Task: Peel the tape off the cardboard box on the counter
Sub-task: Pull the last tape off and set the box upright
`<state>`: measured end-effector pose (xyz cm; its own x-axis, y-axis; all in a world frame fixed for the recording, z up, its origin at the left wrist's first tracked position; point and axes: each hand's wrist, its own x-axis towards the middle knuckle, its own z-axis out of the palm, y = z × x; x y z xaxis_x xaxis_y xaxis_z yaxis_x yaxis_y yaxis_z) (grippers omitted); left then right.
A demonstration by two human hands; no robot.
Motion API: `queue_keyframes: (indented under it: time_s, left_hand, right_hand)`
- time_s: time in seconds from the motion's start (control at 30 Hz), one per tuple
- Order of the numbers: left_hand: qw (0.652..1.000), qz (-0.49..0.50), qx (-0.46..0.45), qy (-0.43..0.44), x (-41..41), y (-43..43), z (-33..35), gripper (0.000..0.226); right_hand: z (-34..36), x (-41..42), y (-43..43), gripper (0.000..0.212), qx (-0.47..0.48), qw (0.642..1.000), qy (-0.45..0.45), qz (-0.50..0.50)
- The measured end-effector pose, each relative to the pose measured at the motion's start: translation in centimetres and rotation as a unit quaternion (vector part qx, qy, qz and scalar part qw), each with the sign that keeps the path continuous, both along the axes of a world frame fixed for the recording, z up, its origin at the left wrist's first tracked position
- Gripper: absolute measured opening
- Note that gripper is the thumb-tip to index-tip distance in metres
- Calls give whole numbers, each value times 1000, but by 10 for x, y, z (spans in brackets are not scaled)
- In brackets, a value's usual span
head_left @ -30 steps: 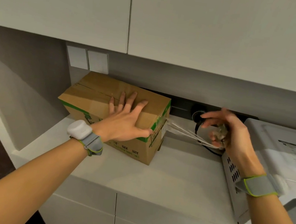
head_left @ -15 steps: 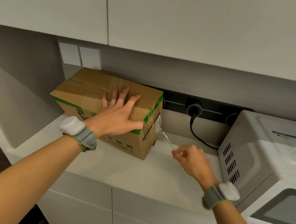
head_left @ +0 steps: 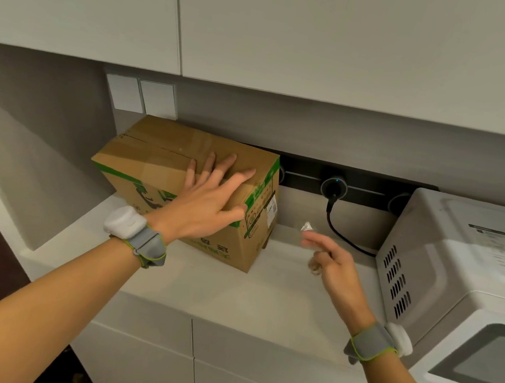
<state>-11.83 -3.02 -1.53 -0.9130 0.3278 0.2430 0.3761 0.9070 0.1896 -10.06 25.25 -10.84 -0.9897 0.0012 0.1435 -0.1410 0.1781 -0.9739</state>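
The cardboard box, brown with green print, stands on the counter against the back wall. My left hand lies flat on its top near the right edge, fingers spread, thumb over the front corner. My right hand hovers over the counter to the right of the box, apart from it, with the upper fingers stretched toward the box and the lower ones loosely curled. A small crumpled wad of clear tape sits right at its fingertips; no firm pinch shows. No tape strand hangs from the box's right side.
A white microwave fills the right end of the counter, close to my right forearm. A black power cord runs from a socket rail on the back wall. Overhead cabinets hang low above; a side wall closes the left.
The tape strand that ran from the box's side to my right hand is gone from the box and now sits as a small wad at my fingertips. My right hand has uncurled. The left hand stayed put.
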Motion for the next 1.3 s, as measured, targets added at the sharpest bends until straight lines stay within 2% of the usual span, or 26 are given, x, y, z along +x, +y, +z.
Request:
queue_keyframes:
  time_s: [0.07, 0.17, 0.23, 0.3, 0.37, 0.43, 0.47, 0.57, 0.73, 0.93, 1.13, 1.3]
  left_hand:
    - [999, -33, -1, 4, 1, -4, 1, 67]
    - [998, -56, -28, -28, 3, -10, 5, 88]
    - [997, -49, -44, -43, 3, -10, 8, 98]
    - [998, -35, -31, -45, 1, -6, 13, 96]
    - [999, -13, -8, -36, -2, 0, 18, 90]
    - [1000, 16, 5, -22, -8, 7, 22, 88]
    - [999, 30, 11, -19, -12, 10, 24, 88]
    - [998, 50, 5, -23, -23, 17, 27, 86]
    - [998, 58, -3, -26, -29, 18, 21, 81]
    - [998, 6, 49, 29, -19, 12, 11, 75]
    - [999, -5, 37, 17, -14, 5, 8, 79]
    - [999, 8, 44, 27, -6, -3, 5, 81]
  right_hand:
    - [10, 1, -8, 42, -31, 1000, -1, 1]
    - [20, 1, -14, 25, -74, 997, -13, 19]
    - [19, 2, -16, 25, -53, 998, -15, 20]
    - [13, 3, -21, 29, -23, 1000, -11, 7]
    - [4, 1, -27, 30, -42, 999, -8, -15]
    - [-4, 1, -30, 18, -38, 999, -23, -29]
    - [-7, 1, -33, 19, -36, 998, -36, -25]
    - [-15, 0, -43, 45, -49, 996, -69, -8]
    - [-27, -10, -54, 41, -123, 985, -120, -2]
    - [-28, -15, -53, 55, -157, 982, -98, -48]
    - [-32, -32, -62, 59, -180, 974, -101, -91]
    - [-39, -55, -73, 68, -247, 947, -182, -95]
